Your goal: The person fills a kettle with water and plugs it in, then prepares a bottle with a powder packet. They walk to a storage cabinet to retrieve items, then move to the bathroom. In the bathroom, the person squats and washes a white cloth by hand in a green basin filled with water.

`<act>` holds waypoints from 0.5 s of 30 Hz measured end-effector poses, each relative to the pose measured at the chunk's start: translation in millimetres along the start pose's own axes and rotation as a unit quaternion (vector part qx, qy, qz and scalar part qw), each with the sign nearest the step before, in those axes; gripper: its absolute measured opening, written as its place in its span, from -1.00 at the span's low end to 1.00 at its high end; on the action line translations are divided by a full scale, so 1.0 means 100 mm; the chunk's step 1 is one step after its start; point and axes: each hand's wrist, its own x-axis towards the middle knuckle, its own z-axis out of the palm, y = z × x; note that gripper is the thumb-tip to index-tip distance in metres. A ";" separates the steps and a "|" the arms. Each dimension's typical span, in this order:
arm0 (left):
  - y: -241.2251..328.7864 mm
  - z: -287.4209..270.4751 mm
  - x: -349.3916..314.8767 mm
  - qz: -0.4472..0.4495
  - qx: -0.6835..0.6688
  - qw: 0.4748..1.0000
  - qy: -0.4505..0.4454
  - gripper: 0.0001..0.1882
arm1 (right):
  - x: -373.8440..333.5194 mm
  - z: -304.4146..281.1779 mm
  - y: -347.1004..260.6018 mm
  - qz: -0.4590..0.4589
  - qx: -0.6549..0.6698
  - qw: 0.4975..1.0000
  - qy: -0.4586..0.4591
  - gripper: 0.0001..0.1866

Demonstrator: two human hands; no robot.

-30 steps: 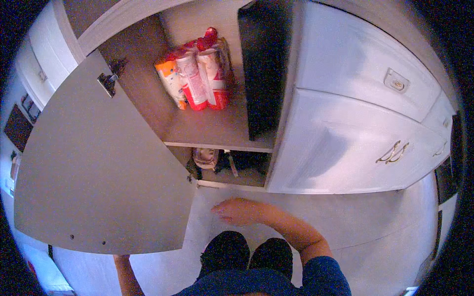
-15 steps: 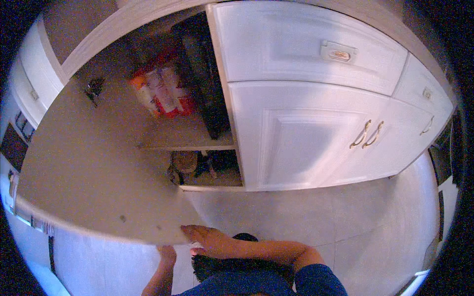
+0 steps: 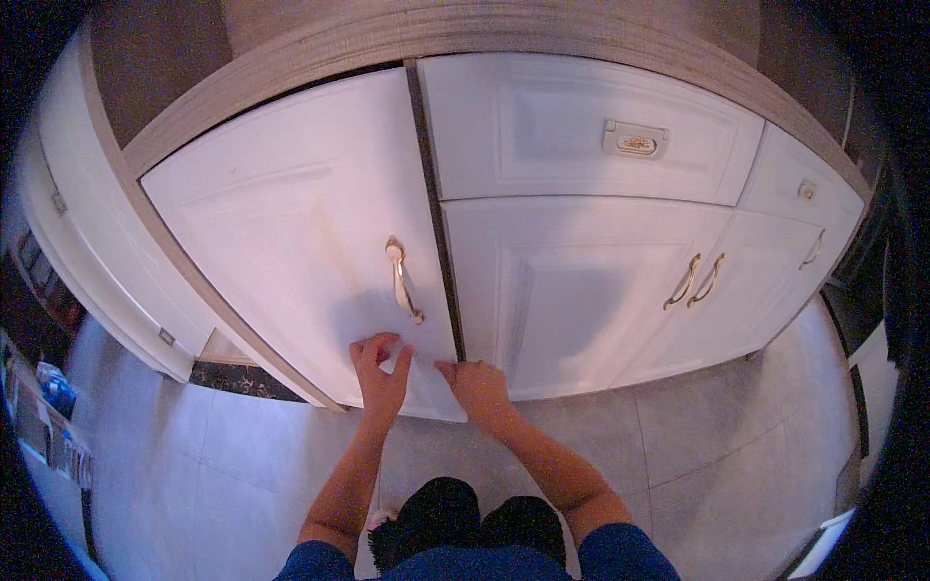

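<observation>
A white cabinet door [image 3: 291, 223] with a curved metal handle [image 3: 400, 281] stands nearly closed at the left, a narrow dark gap along its right edge. My left hand [image 3: 380, 378] is at the lower front of this door, under the handle. Its fingers are bent, the thumb held apart, and nothing is in it. At the door's lower right edge is my right hand [image 3: 480, 390], thumb toward the door's front and fingers curled by the edge. Its fingertips are partly hidden. The cabinet's inside does not show.
On the right are a white drawer [image 3: 572, 136] and a closed pair of doors [image 3: 591, 281] with curved handles. A wood-toned countertop edge [image 3: 542, 34] runs above. Grey floor tiles [image 3: 620, 436] lie below. At far left stands another white panel [image 3: 126, 261].
The left cabinet door, wide open before, has swung nearly closed and now covers the shelves. Both my hands have moved up and forward to its lower right part.
</observation>
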 end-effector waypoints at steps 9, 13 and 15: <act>-0.17 0.12 0.35 0.029 -0.041 0.995 -0.091 -0.67 | 0.39 0.46 0.27 0.102 0.043 0.994 0.003 -0.44; -0.81 -0.23 -0.08 -0.036 -0.016 0.966 -0.255 -0.68 | 0.07 0.43 0.12 0.004 0.086 0.983 -0.160 -0.56; -0.93 -0.32 -0.43 0.093 0.119 0.897 -0.416 -0.55 | -0.40 0.74 0.62 -0.063 0.063 0.951 -0.296 -0.62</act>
